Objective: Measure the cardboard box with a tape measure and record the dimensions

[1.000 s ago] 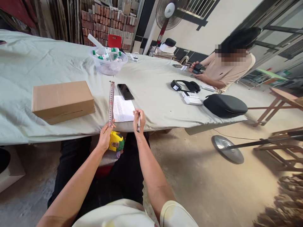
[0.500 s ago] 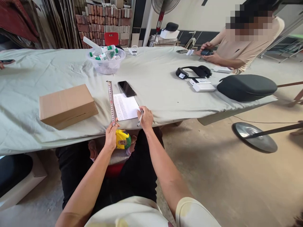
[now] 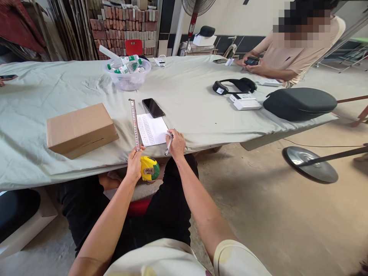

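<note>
My left hand (image 3: 134, 164) is closed on a tape measure (image 3: 150, 168) with a yellow and green case. Its pulled-out blade (image 3: 134, 124) runs away from me along the left side of a white sheet of paper (image 3: 156, 132). Rows of handwriting fill the paper's left part. In my right hand (image 3: 176, 145) is a pen (image 3: 169, 144), tip pointing down, by the sheet's lower right corner. A black phone (image 3: 153, 107) lies at the paper's far edge, touching or overlapping it. To the left of the blade sits a closed cardboard box (image 3: 82, 129).
Farther back on the cloth-covered table (image 3: 184, 88) stands a plastic basin (image 3: 129, 78) with several bottles. At right are a black headset (image 3: 235, 86), white devices (image 3: 245, 102) and a dark case (image 3: 300, 103). Across the table, another person holds a dark object (image 3: 251, 61).
My left leg and foot have shifted to the left under the table. Both hands keep their hold on the tape measure and pen, almost unmoved.
</note>
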`<state>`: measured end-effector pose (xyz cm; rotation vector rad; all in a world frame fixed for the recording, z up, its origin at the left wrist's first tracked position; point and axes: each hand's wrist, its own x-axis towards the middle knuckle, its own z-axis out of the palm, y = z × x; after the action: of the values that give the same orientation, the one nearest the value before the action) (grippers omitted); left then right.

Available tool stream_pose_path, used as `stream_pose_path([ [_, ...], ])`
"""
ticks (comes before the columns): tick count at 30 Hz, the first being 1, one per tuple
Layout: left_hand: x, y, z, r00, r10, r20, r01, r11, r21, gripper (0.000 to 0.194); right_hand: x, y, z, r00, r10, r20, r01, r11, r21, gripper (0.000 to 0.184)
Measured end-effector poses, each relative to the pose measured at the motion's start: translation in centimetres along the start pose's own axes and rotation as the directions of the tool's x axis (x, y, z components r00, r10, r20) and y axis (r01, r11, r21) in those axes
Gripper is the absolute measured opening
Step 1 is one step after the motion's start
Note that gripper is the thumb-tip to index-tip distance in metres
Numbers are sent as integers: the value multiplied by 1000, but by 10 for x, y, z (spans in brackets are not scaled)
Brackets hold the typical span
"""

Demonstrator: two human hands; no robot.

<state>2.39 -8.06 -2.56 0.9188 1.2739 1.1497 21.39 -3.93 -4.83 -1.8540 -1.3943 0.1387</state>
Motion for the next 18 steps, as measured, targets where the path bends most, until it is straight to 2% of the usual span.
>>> stream_pose_path([
  [4, 0, 7, 4, 995, -95, -6, 95, 993, -70, 41, -1, 0, 0, 1000, 2, 1, -2, 1000, -2, 27],
  [7, 1, 10, 6, 989, -149, 10, 149, 984, -96, 49, -1, 1, 1, 1000, -19, 0, 19, 1000, -10, 28],
  [13, 4, 6, 4, 998, -66, 13, 66, 998, -24, 46, 0, 2, 2, 1000, -4, -7, 4, 1000, -22, 29],
  [18, 2, 8, 7, 989, -146, 21, 147, 988, -37, 46, -2, 3, 2, 1000, -27, -1, 27, 1000, -13, 27],
])
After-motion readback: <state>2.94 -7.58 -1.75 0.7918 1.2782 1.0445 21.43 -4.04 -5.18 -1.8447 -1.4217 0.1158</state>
